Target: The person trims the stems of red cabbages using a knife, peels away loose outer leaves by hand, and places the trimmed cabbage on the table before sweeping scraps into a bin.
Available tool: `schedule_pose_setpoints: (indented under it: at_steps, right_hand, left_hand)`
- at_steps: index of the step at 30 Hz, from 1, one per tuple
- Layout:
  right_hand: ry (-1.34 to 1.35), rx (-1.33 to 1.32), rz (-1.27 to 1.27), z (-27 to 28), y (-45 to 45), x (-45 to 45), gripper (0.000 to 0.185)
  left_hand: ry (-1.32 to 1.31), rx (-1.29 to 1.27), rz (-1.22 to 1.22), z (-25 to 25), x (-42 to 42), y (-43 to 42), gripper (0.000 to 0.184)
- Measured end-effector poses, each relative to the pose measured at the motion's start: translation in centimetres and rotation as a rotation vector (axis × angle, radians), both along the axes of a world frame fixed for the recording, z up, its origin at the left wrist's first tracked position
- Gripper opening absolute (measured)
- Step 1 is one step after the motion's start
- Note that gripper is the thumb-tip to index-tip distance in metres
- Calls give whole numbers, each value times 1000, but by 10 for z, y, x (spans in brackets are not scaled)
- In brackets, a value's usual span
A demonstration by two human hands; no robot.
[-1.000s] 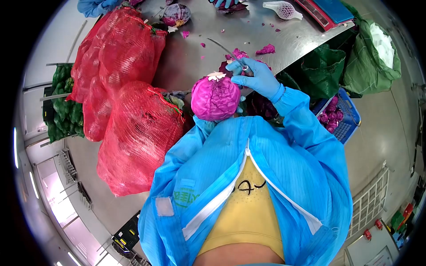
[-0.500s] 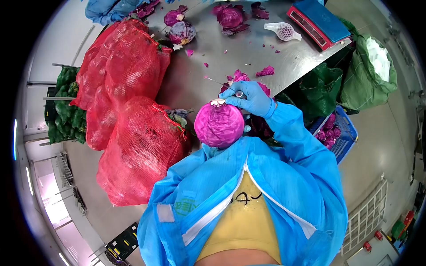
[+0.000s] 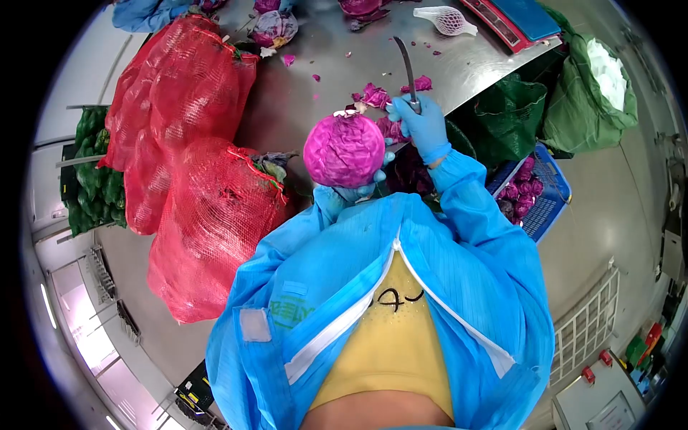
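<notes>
A peeled purple cabbage [image 3: 344, 152] rests in my left hand [image 3: 356, 192], close to my chest. Its pale cut stem end faces the table, and blue-gloved fingers show beneath it and along its right side. To the right of the cabbage, my gloved right hand [image 3: 426, 127] is closed around the handle of a knife [image 3: 408, 66]. The thin, slightly curved blade points away from me over the table, apart from the cabbage. Loose purple leaves [image 3: 374, 95] lie on the table edge between the hands.
Red mesh sacks [image 3: 208, 229] stand at left against the steel table [image 3: 315, 43]. A red-and-blue scale [image 3: 512, 25] and white foam net [image 3: 448, 21] are at the far right. Green sacks [image 3: 591, 107] and a blue basket [image 3: 548, 193] of small purple cabbages stand right. Another person's blue sleeve [image 3: 147, 14] shows far left.
My right hand has drawn away from the cabbage's stem end to the right, and the blade has swung to point away from me. The cabbage appears slightly higher and further left as the view shifted.
</notes>
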State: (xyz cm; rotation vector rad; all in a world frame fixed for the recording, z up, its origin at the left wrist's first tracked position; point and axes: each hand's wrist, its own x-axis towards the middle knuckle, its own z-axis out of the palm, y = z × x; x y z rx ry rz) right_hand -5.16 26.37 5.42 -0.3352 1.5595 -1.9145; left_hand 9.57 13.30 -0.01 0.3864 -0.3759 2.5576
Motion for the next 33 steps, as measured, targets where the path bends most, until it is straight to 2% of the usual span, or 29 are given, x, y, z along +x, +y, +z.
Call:
schedule_pose_setpoints:
  at_steps: [2,3,4,5,6,8,10,11,12,14,18,23,26,27,29,31,33]
  right_hand:
    - [36,28,-54,-12,19,-1,19]
    - [74,52,-103,-19,28,-2,20]
    - [77,53,-108,-25,40,-2,20]
    - [-19,82,-183,-31,53,-2,20]
    - [-114,111,-257,-37,66,0,19]
    - [-124,160,-352,-55,95,6,17]
    - [-134,189,-425,-72,124,18,16]
    - [-156,206,-444,-84,138,25,16]
    - [-177,219,-464,-92,148,32,16]
    - [-217,272,-468,-91,164,47,17]
    - [-277,278,-581,-92,182,66,16]
    - [-301,256,-633,-99,191,67,16]
    - [-295,252,-632,-100,191,67,15]
    - [-312,245,-625,-100,188,63,14]
    - [-297,215,-599,-103,183,59,15]
    - [-295,198,-579,-108,180,57,16]
    - [-281,191,-556,-110,179,56,16]
  left_hand:
    - [-69,123,7,4,-7,4,85]
    - [-105,103,42,-8,-10,-4,81]
    - [-102,104,37,16,-18,-1,81]
    - [-166,-766,276,41,-27,0,77]
    - [-311,-665,358,31,-37,-11,75]
    - [-554,-453,555,10,-57,-33,72]
    - [-625,-415,484,20,-83,-43,68]
    - [-699,-532,544,9,-102,-52,70]
    - [-681,-534,542,6,-121,-59,70]
    - [-863,-615,537,2,-157,-66,70]
    - [-847,-663,553,-12,-207,-75,64]
    - [-979,-709,589,-15,-237,-69,63]
    - [-1067,-609,603,-19,-234,-75,82]
    - [-991,-910,731,-9,-221,-63,98]
    - [-267,-1952,734,-35,-166,-65,112]
    - [-91,-3039,474,-20,-118,-38,120]
    - [-112,-3156,90,-14,-89,-7,123]
